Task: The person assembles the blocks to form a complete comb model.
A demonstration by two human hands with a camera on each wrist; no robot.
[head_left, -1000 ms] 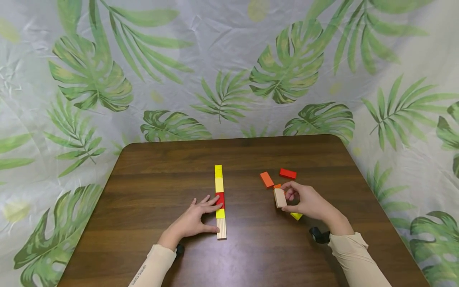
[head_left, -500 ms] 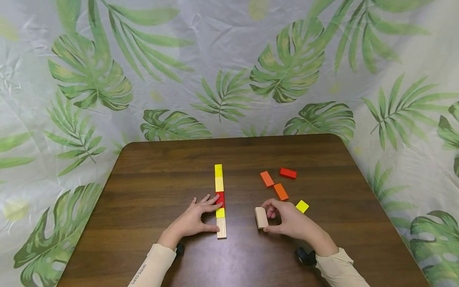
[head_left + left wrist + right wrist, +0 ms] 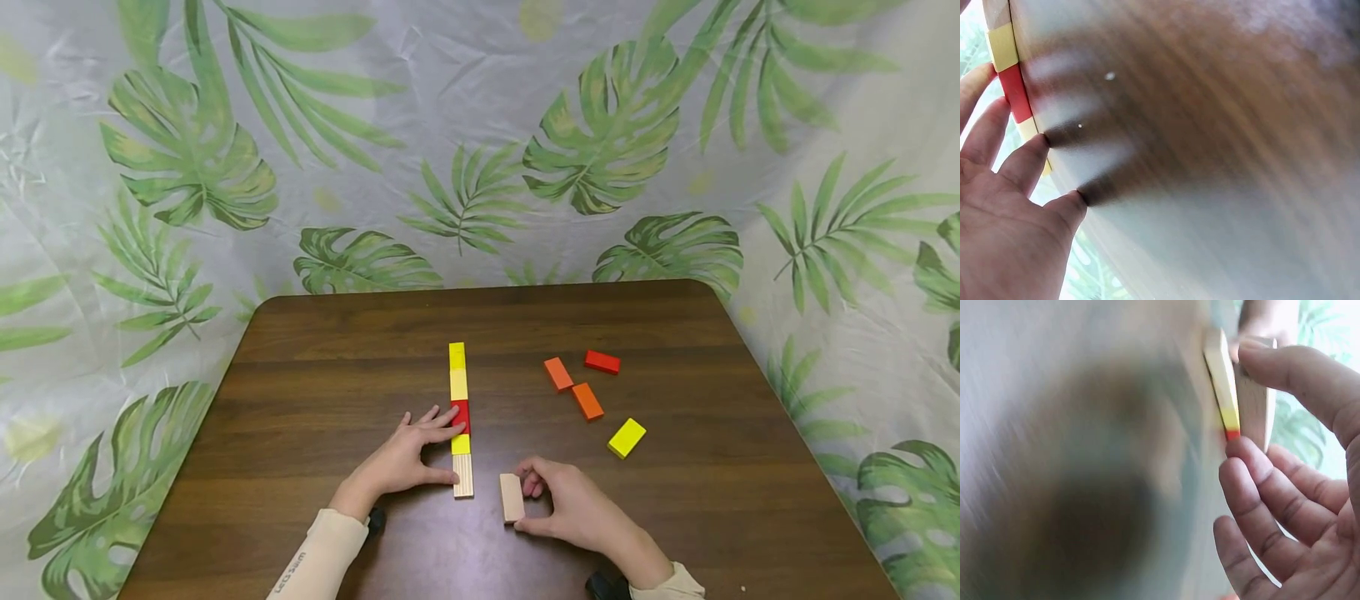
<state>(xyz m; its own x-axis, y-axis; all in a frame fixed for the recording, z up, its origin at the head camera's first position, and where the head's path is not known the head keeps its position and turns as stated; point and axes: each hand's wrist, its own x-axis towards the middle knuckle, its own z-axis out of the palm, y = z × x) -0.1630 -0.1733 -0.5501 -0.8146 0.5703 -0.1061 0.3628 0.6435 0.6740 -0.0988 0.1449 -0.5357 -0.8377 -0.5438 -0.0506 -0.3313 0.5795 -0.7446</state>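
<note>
Down the middle of the table a straight row of blocks lies end to end: bright yellow (image 3: 457,354), pale yellow (image 3: 459,384), red (image 3: 463,412), yellow (image 3: 461,444), and striped bare wood (image 3: 466,479) nearest me. My left hand (image 3: 397,457) rests along the row's left side, fingers spread, fingertips on the red block and thumb touching the striped one. Between thumb and fingers my right hand (image 3: 577,504) pinches a plain wooden block (image 3: 512,500), right of the row's near end and apart from it. In the right wrist view this wooden block (image 3: 1255,406) overlaps the row.
Loose on the right of the brown table (image 3: 337,350) lie two orange blocks (image 3: 588,401), which nearly touch, a red block (image 3: 602,362) and a yellow block (image 3: 627,437). A leaf-patterned cloth (image 3: 465,125) hangs behind the table.
My right hand has carried the wooden block from the loose blocks leftward and toward me, near the row's near end. The orange and yellow blocks are now uncovered. The left hand has stayed put.
</note>
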